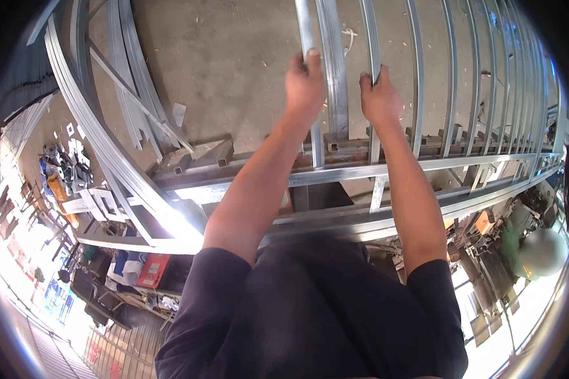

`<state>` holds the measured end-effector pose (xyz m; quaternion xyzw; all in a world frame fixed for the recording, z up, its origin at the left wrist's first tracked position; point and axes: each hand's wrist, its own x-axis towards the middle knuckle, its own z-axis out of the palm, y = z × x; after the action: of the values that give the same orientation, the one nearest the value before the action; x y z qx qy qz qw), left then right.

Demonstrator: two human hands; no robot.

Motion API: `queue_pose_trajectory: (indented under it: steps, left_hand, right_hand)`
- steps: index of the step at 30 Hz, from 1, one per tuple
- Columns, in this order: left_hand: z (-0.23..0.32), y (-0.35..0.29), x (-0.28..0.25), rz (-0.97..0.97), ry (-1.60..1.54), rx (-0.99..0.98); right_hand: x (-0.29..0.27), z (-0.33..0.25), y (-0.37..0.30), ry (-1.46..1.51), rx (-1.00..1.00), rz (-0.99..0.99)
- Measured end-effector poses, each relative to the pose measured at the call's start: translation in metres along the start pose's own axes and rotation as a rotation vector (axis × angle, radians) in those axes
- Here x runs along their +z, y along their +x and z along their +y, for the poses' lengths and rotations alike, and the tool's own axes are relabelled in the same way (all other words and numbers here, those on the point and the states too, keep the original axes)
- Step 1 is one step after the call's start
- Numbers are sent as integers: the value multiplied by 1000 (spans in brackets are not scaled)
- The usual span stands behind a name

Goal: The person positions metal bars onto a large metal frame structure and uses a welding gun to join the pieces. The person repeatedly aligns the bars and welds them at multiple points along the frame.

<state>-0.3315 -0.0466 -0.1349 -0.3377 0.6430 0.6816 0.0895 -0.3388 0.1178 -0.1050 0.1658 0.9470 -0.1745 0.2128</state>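
My left hand point(306, 88) is closed round a slim silvery metal bar point(304, 26), thumb lying along its top. The lower end of that bar meets a long horizontal metal rail point(348, 172) in front of me. My right hand point(382, 100) is wrapped round a second upright bar point(370, 35), which also runs down to the rail. Between my hands a wider metal profile point(334, 76) lies untouched. To the right of my right hand, several similar bars point(417, 76) stand in a row across the frame.
Long metal profiles point(76, 107) lean at the left. Short square tube pieces point(224, 151) sit beyond the rail. A nearer rail point(417, 222) crosses close to my body. A red box point(153, 270) is low at left; a person in green point(515, 243) is at the right.
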Motion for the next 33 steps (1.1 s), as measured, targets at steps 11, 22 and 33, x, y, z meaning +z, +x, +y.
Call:
queue_pose_trajectory:
  steps: [11,22,33]
  left_hand:
    - [23,-33,-44,86,266,319]
    - [-54,-188,-445,923,487,74]
    - [-64,-240,-471,653,192,-103]
  right_hand:
    - [11,7,-1,-60,-190,392]
    - [122,-212,-301,196,-834,-579]
    - [157,-231,-354,822,-222,-802]
